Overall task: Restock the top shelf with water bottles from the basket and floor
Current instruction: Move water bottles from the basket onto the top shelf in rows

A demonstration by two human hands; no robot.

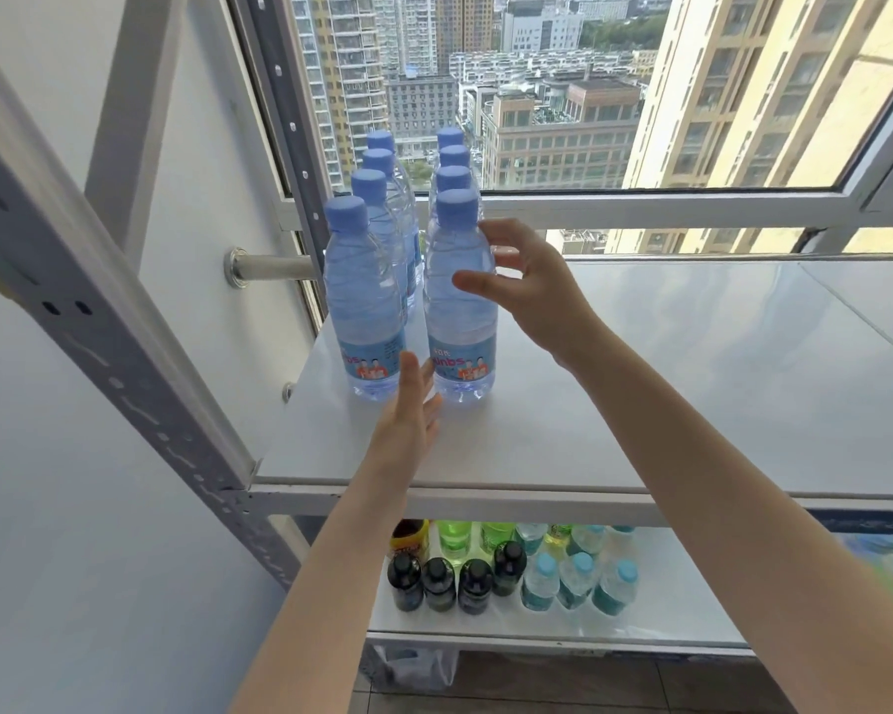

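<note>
Several clear water bottles with blue caps stand in two rows at the left end of the white top shelf. The front left bottle and front right bottle stand upright near the shelf's front. My left hand reaches between their bases with straight fingers and holds nothing. My right hand hovers at the right side of the front right bottle, fingers spread and loosely bent, thumb in front of the bottle; I cannot tell whether it touches. The basket and floor bottles are out of view.
The lower shelf carries dark bottles, green bottles and teal-capped bottles. A grey perforated upright slants at the left. A window frame runs behind the top shelf, whose right part is bare.
</note>
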